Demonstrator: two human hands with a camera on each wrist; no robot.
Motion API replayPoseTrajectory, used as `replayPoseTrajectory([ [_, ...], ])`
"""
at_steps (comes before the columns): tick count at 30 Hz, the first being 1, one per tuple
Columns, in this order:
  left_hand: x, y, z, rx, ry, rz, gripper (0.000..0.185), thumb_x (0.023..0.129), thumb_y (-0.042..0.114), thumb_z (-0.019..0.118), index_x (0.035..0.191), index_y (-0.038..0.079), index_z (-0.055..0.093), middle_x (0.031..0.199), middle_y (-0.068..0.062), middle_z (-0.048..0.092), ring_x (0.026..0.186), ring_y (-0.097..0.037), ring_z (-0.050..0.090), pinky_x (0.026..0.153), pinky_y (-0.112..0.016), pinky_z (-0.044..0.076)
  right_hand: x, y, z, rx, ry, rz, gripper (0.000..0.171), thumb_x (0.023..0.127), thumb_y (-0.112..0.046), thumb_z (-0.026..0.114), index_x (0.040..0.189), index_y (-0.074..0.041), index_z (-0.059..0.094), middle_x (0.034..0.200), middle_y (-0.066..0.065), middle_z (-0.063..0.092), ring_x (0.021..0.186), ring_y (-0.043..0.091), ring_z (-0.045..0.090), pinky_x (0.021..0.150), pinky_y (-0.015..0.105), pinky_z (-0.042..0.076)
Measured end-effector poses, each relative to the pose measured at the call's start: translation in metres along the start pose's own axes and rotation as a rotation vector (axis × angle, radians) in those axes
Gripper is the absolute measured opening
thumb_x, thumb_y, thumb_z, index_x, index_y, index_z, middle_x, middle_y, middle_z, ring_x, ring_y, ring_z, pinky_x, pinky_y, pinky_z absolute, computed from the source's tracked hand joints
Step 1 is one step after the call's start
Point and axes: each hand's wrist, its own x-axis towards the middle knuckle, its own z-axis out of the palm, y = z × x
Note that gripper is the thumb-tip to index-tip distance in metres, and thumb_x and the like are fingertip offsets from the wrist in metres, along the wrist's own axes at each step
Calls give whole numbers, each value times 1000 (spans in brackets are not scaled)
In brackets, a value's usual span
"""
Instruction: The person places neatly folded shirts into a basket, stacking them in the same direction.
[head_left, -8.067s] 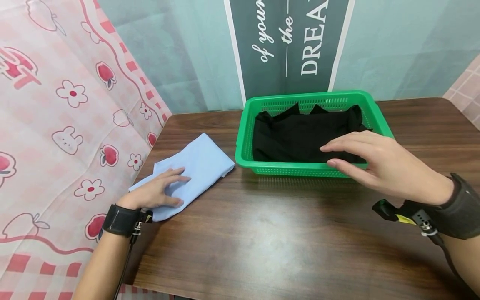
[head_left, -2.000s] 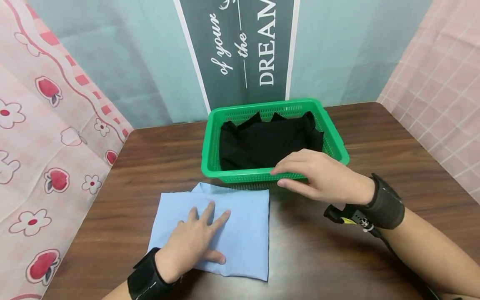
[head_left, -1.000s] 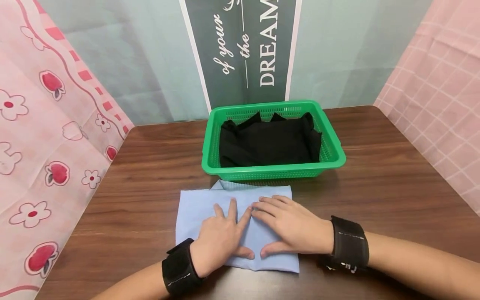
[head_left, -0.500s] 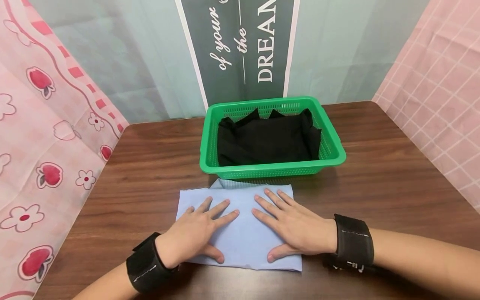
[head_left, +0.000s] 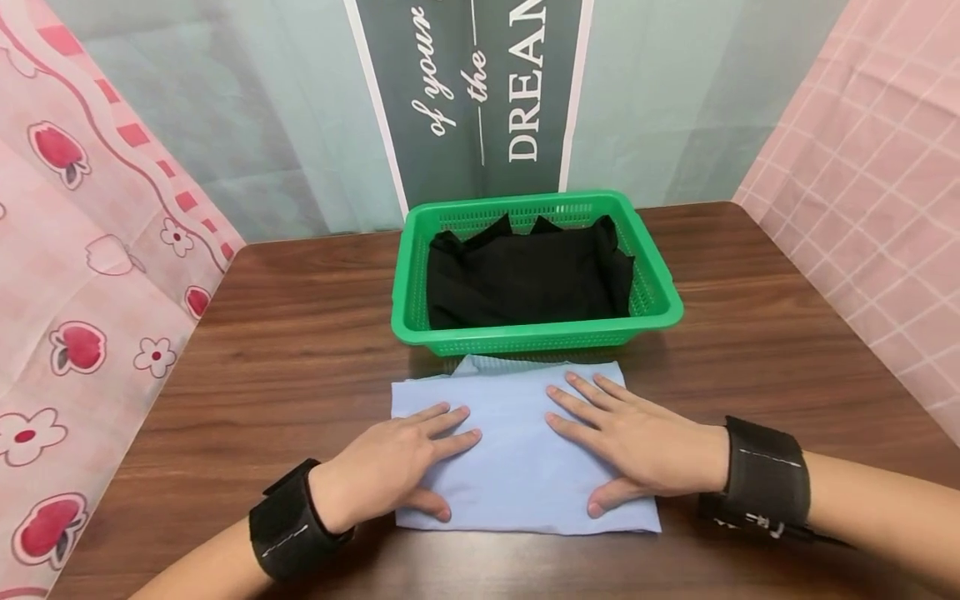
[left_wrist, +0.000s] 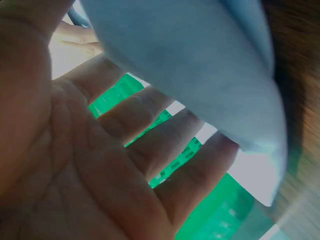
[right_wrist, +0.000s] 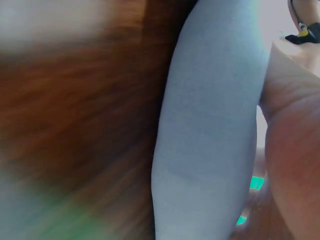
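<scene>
A folded light blue cloth (head_left: 517, 467) lies flat on the table just in front of the basket. A ribbed piece of it sticks out at the far edge. My left hand (head_left: 382, 471) rests on its left part with fingers spread. On the right part rests my right hand (head_left: 648, 442), its fingers also spread and fairly straight. In the left wrist view the fingers (left_wrist: 172, 145) reach along the cloth (left_wrist: 190, 65). The right wrist view has the cloth's near edge (right_wrist: 210, 130) beside the base of the thumb; most of that hand is out of frame.
A green plastic basket (head_left: 536, 333) holds a folded black cloth (head_left: 525, 279) and stands at the back middle of the brown wooden table (head_left: 300, 333). A teal curtain (head_left: 247, 117) hangs behind, with pink patterned cloths on both sides.
The blue cloth came from the left side to the front of the basket, then slid slightly right. My right hand left the basket's rim for the cloth; the hands have spread apart.
</scene>
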Motion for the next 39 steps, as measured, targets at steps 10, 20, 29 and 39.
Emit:
replayPoseTrajectory([
  [10, -1, 7, 13, 174, 9, 42, 84, 99, 69, 55, 164, 18, 41, 170, -8, 40, 155, -27, 44, 117, -49, 48, -33, 18, 13, -33, 180, -49, 91, 96, -69, 61, 164, -11, 39, 169, 20, 38, 167, 24, 10, 133, 28, -11],
  [20, -12, 0, 9, 96, -50, -19, 84, 105, 71, 36, 167, 13, 32, 175, -11, 30, 160, -27, 35, 120, -57, 41, -60, 24, 8, 11, 143, 72, 95, 97, -63, 66, 167, -11, 30, 174, 21, 26, 167, 13, -4, 128, 15, -7],
  [29, -25, -6, 6, 36, -58, -69, 80, 105, 68, 40, 165, 16, 37, 172, -10, 36, 157, -29, 41, 118, -61, 42, -83, 29, 12, 128, 91, 234, 101, 95, -61, 70, 170, -12, 22, 173, 17, 29, 164, 2, 6, 124, 7, -7],
  [39, -26, -27, -24, 83, 27, -139, 61, 101, 62, 58, 134, 13, 74, 135, -12, 74, 127, -33, 69, 102, -58, 56, -91, 40, -6, 296, -35, 419, 101, 91, -66, 71, 160, 1, 40, 165, 24, 43, 149, 43, 47, 124, 48, 39],
])
